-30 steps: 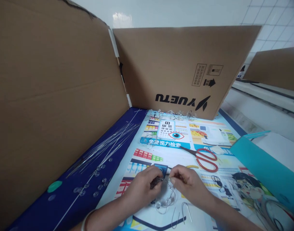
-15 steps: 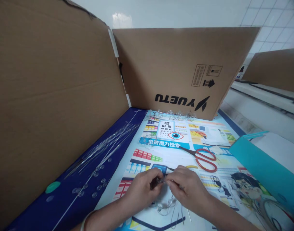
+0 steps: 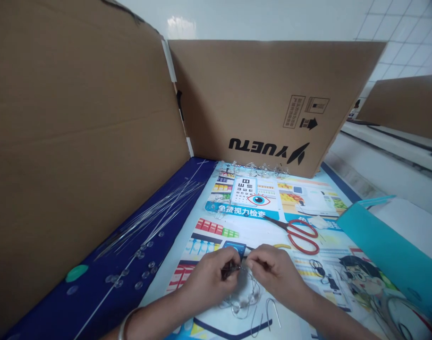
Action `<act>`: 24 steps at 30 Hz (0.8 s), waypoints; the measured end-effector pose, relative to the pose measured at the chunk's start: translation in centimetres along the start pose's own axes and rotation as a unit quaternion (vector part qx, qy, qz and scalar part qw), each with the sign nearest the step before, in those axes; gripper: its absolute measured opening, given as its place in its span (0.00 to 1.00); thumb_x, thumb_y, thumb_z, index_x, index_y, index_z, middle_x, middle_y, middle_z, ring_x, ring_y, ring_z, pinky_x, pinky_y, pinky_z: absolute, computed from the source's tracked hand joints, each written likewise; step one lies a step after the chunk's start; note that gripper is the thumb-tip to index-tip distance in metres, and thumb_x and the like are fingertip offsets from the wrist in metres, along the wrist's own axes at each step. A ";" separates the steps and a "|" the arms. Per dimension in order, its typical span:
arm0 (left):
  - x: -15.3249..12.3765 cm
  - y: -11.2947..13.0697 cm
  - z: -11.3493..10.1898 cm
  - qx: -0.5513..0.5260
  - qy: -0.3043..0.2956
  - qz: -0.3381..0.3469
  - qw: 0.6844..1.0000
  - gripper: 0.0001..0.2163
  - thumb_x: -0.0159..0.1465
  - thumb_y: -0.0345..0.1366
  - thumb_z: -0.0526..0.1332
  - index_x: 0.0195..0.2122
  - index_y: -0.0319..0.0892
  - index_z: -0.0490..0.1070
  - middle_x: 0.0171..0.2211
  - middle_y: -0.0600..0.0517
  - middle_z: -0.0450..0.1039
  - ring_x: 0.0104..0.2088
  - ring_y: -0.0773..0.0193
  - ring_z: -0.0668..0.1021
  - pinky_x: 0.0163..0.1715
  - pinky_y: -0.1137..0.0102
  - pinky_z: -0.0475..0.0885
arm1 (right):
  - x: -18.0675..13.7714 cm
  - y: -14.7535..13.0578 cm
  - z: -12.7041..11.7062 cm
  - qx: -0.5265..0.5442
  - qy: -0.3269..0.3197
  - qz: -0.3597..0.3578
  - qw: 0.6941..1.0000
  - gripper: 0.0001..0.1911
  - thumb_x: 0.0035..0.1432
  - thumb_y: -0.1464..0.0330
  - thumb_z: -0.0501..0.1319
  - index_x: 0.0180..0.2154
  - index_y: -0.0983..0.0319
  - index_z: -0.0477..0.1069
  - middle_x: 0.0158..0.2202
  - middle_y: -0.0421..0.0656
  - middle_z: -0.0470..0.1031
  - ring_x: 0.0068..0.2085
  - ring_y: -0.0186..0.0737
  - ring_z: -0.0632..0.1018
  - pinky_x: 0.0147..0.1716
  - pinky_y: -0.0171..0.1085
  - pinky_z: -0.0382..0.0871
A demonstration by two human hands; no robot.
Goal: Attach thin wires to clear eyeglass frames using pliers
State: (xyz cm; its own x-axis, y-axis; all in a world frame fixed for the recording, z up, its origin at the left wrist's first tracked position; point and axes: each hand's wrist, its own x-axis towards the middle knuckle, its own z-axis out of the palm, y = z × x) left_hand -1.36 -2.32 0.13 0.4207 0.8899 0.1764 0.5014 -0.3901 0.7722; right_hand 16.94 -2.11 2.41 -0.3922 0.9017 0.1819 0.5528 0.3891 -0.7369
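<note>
My left hand [image 3: 210, 276] and my right hand [image 3: 272, 274] meet low in the middle of the view, fingertips pinched together. Between them is a small dark piece on a thin clear strand. The strand hangs down in loops with several clear beads [image 3: 244, 300] on it, resting on the printed mat [image 3: 265, 222]. My left hand pinches the dark piece; my right hand pinches the strand close beside it. A bangle sits on my left wrist.
Red-handled scissors [image 3: 300, 233] lie beyond my right hand. A bundle of clear strands [image 3: 155, 212] and several loose clear beads [image 3: 141, 264] lie on the blue strip at left. Cardboard walls [image 3: 258, 104] stand left and behind. A teal box [image 3: 389, 252] sits at right.
Both hands stay pinched together in nearly the same spot. The beaded loops under them have shifted slightly.
</note>
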 end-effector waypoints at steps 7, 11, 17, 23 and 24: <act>-0.1 -0.1 0.1 0.011 0.007 0.005 1.000 0.08 0.50 0.23 0.53 0.28 0.41 0.66 0.23 0.57 0.66 0.24 0.70 0.68 0.24 0.77 0.59 | -0.2 -0.2 -0.2 -0.125 -0.037 -0.114 0.985 0.09 0.56 0.73 0.53 0.26 0.60 0.67 0.22 0.38 0.67 0.28 0.34 0.67 0.29 0.34 0.58; -0.3 -0.2 0.2 0.006 0.009 0.006 1.000 0.08 0.50 0.23 0.53 0.28 0.40 0.66 0.22 0.57 0.66 0.23 0.70 0.67 0.23 0.77 0.60 | -0.4 -0.3 0.0 -0.178 -0.006 -0.163 0.970 0.11 0.58 0.72 0.51 0.26 0.61 0.68 0.23 0.41 0.67 0.29 0.36 0.66 0.29 0.36 0.57; -0.3 -0.3 0.3 -0.015 -0.002 0.002 1.000 0.07 0.51 0.23 0.53 0.27 0.40 0.66 0.22 0.57 0.66 0.22 0.71 0.66 0.22 0.77 0.58 | -0.2 0.2 0.2 -0.192 0.020 -0.186 0.963 0.12 0.59 0.72 0.49 0.27 0.62 0.67 0.23 0.42 0.66 0.29 0.37 0.64 0.29 0.36 0.56; -0.3 -1.0 0.3 -0.062 -0.018 0.003 0.998 0.06 0.52 0.23 0.54 0.28 0.40 0.65 0.24 0.56 0.67 0.24 0.71 0.67 0.23 0.77 0.60 | -0.2 0.4 0.0 -0.151 0.015 -0.178 0.972 0.11 0.60 0.72 0.50 0.28 0.61 0.67 0.22 0.40 0.67 0.28 0.36 0.65 0.30 0.36 0.56; -0.3 -1.0 0.3 -0.072 -0.024 0.002 0.997 0.05 0.53 0.24 0.54 0.28 0.40 0.65 0.25 0.56 0.68 0.24 0.70 0.67 0.24 0.76 0.60 | -0.2 0.4 -0.1 -0.146 0.017 -0.175 0.974 0.11 0.60 0.71 0.50 0.27 0.61 0.67 0.22 0.40 0.66 0.27 0.35 0.65 0.29 0.36 0.56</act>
State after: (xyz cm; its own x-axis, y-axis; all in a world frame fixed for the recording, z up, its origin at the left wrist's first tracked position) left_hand -1.78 -2.26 -0.83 0.4595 0.8748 0.1535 0.3865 -0.3525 0.8523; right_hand 17.28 -2.17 2.14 -0.5726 0.7079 0.4134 0.5772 0.7063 -0.4099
